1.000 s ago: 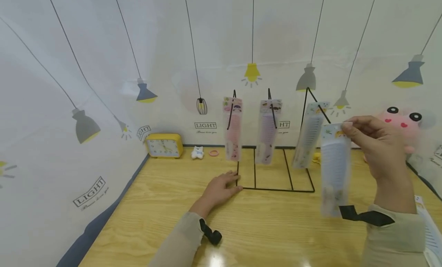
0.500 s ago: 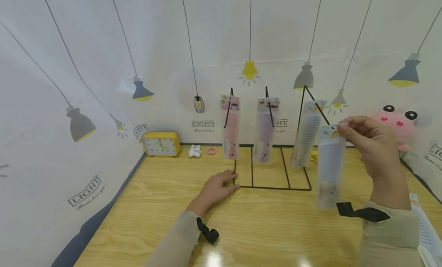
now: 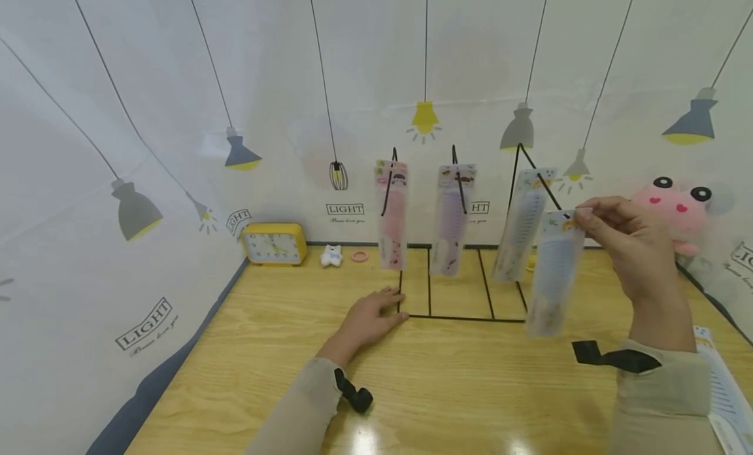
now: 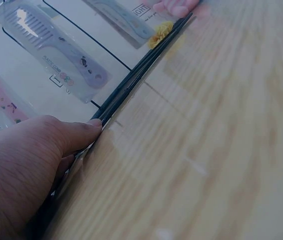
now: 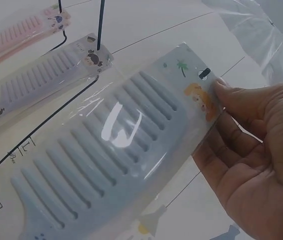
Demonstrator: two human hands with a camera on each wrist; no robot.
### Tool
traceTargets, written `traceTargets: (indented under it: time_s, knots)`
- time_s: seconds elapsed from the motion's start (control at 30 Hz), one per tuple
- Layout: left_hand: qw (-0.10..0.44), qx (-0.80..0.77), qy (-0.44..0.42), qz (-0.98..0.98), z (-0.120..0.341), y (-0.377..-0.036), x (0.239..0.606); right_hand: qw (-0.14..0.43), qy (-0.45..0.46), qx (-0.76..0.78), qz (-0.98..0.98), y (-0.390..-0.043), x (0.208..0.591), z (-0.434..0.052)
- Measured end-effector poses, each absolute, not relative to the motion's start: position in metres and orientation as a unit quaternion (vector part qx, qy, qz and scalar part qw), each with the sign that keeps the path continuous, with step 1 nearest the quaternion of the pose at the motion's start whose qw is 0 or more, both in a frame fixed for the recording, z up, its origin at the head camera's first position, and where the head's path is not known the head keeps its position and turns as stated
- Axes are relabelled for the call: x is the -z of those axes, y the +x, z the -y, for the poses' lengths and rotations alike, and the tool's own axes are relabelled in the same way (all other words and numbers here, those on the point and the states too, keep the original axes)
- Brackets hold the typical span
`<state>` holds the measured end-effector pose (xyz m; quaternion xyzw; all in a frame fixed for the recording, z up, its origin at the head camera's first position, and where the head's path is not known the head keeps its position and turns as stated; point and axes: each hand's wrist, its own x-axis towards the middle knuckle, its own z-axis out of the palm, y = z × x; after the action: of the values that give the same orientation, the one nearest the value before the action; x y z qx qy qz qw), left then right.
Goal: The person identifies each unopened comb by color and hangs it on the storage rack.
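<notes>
A black wire rack (image 3: pixel 465 318) stands on the wooden table (image 3: pixel 447 389). On its hooks hang a pink packaged comb (image 3: pixel 393 219), a lilac packaged comb (image 3: pixel 451 219) and a pale blue packaged comb (image 3: pixel 520 226). My right hand (image 3: pixel 632 246) pinches the top of another pale blue packaged comb (image 3: pixel 553 272) (image 5: pixel 111 155), with its hang hole at the tip of the rack's right hook. My left hand (image 3: pixel 370 318) (image 4: pixel 26 170) lies flat on the table and presses on the rack's base wire (image 4: pixel 131 85).
A yellow alarm clock (image 3: pixel 273 244), a small white bear figure (image 3: pixel 331 255) and a pink ring (image 3: pixel 359 256) sit by the back wall. A pink plush toy (image 3: pixel 676 210) is at the right. More packaged combs (image 3: pixel 726 393) lie at the table's right edge.
My right hand has carried the pale blue comb left and a little up, towards the rack's right hook; the comb's lower end has swung left. My left hand has stayed on the rack's base.
</notes>
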<state>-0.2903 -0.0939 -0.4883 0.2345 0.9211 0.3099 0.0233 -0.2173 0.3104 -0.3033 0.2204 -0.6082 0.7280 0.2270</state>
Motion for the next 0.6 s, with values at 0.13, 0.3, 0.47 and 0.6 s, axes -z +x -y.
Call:
traceTargets:
  time_s: [0.13,0.3,0.47,0.6]
  knots:
    - [0.024,-0.306,0.236,-0.922,0.094,-0.291,0.487,0.236,0.2,-0.73,0.61,-0.222,0.305,-0.309]
    - [0.023,-0.305,0.238,-0.922,0.094,-0.291,0.488,0.233,0.176,-0.738,0.609,-0.23,0.309,-0.305]
    - [0.026,-0.306,0.236,-0.922,0.094,-0.291,0.488,0.167,0.164,-0.698,0.676,-0.231,0.314,-0.31]
    - [0.027,-0.313,0.235,-0.92,0.094,-0.29,0.487,0.087,0.169,-0.62,0.761,-0.234,0.324,-0.318]
